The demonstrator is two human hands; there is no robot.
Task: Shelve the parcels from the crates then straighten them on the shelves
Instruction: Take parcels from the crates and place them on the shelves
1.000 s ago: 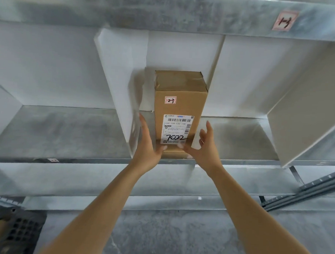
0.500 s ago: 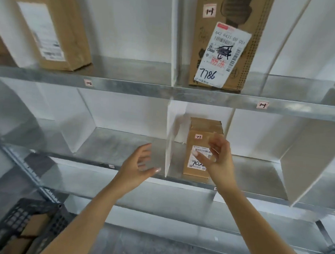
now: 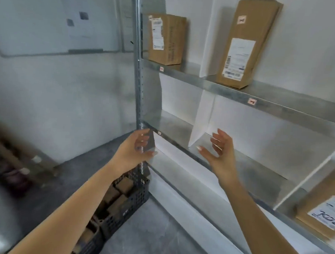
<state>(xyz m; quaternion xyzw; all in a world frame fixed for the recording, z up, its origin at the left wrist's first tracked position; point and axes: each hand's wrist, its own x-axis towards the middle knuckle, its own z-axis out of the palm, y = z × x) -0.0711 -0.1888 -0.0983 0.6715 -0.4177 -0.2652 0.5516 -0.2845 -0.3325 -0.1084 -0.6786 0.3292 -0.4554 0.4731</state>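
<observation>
Both hands were raised in front of the metal shelves and held nothing. The left hand (image 3: 135, 147) hung with its fingers loosely spread in front of the upright post (image 3: 137, 57), at the corner of the middle shelf (image 3: 257, 170); motion blur made it impossible to tell whether it touched the post. The right hand (image 3: 222, 154) was spread wide, fingers straight and apart, palm turned toward the left hand, in front of the middle shelf's edge and near a white divider (image 3: 202, 119). On the upper shelf (image 3: 223, 88) two brown parcels stood upright: a squat parcel (image 3: 168, 39) just beside the post and a tall parcel (image 3: 244, 43) past another white divider, each with a white label on its front. A third parcel (image 3: 321, 210) stood on the middle shelf at the far right, beyond a slanted divider (image 3: 305, 176), well apart from both hands, with a handwritten number on its label. Below the left forearm, a dark plastic crate (image 3: 133, 200) sat on the grey floor (image 3: 147, 232) against the foot of the shelves, with several small brown parcels (image 3: 121, 184) lying inside it. A whiteboard (image 3: 51, 23) hung on the wall to the left.
</observation>
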